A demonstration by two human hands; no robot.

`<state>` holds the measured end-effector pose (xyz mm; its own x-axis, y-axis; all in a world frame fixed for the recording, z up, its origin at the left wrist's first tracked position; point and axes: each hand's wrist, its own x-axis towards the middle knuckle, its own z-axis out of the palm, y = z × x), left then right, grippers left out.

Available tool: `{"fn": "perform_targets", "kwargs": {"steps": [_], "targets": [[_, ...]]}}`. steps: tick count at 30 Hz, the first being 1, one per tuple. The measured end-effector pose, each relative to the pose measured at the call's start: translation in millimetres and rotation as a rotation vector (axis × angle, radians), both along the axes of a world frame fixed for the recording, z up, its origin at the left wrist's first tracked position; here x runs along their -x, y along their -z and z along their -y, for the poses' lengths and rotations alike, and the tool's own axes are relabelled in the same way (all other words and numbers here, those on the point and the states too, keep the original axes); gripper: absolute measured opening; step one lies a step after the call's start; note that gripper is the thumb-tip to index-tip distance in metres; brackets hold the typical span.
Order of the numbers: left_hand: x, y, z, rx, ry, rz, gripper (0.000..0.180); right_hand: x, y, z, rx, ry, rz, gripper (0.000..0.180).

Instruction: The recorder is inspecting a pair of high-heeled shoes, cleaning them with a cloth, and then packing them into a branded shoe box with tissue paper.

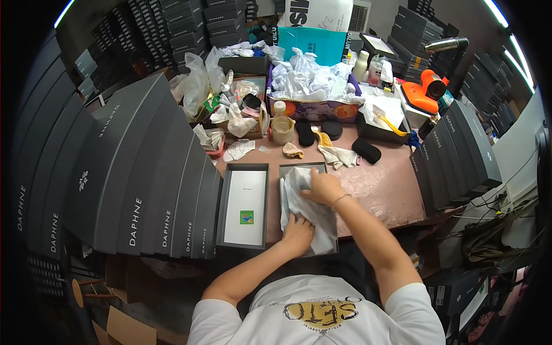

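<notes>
A dark grey shoebox base [330, 169] stands in front of me, filled with crumpled white tissue paper [296, 190]. My left hand [298, 234] rests on the near part of the paper, fingers spread against it. Farther up, toward the box's right side, my right hand [323, 188] presses on the paper with its fingers apart. Whatever lies under the paper is hidden. Just left of this box sits the open lid [244, 195], white inside, with a small green square sticker [246, 217].
Stacked dark shoeboxes rise at the left [121, 172] and right [460, 155]. Behind the work spot are a bin of crumpled paper [313, 80], a jar [282, 129], a black pad [366, 150], cloth scraps [339, 156] and an orange tool [422, 95].
</notes>
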<state>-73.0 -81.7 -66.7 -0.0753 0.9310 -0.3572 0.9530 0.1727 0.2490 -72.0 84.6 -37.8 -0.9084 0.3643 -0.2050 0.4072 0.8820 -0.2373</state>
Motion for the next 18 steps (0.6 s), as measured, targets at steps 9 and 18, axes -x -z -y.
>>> {"fn": "perform_targets", "kwargs": {"steps": [9, 18], "targets": [[49.4, 55.0, 119.6, -0.419, -0.923, 0.223, 0.039, -49.1, 32.8, 40.0, -0.006, -0.063, -0.514, 0.052], [11.2, -96.4, 123.3, -1.054, -0.933, 1.509, 0.021, -175.8, -37.6, 35.0, 0.7, 0.255, -0.56, 0.067]]}}
